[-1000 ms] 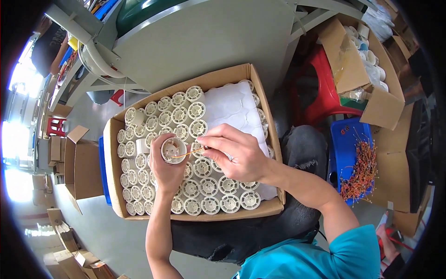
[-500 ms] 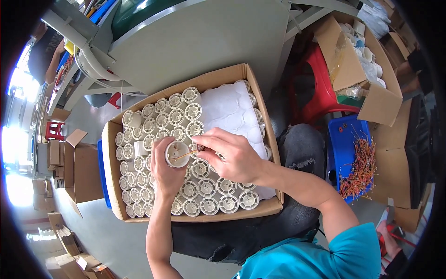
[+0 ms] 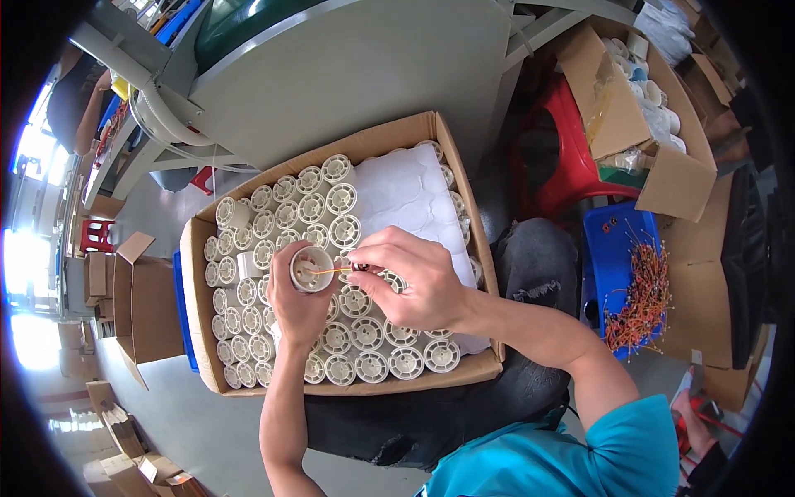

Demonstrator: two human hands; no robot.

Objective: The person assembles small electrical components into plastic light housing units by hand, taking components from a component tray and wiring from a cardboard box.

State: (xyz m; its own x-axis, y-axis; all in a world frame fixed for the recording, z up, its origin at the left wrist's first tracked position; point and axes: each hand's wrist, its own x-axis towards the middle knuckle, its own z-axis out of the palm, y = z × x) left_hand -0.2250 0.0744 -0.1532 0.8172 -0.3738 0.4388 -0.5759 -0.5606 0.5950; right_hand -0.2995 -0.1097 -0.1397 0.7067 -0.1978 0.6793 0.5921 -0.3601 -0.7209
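My left hand (image 3: 296, 308) grips a white plastic cup-shaped housing (image 3: 303, 280), its open mouth facing up and toward me. Between the fingertips of my right hand (image 3: 418, 277) is a small dark round part with wires (image 3: 358, 267). Its thin orange and yellow wires (image 3: 334, 270) stretch left into the cup's mouth. Both hands are above a cardboard carton (image 3: 377, 142) filled with rows of similar white housings (image 3: 368, 333), most showing round spoked ends. A white moulded sheet (image 3: 406, 195) covers the carton's far right part.
To the right, a blue bin (image 3: 609, 273) holds a heap of orange-red wired parts (image 3: 642, 302). Behind it, an open carton of white pieces (image 3: 654, 99) rests on a red stool (image 3: 563, 157). A grey machine panel (image 3: 356, 74) stands beyond. Another person's hand (image 3: 700, 427) shows at lower right.
The cup has tilted and shifted slightly left and up in my left hand. My right hand's fingers have shifted a little, and the wires now run straighter into the cup.
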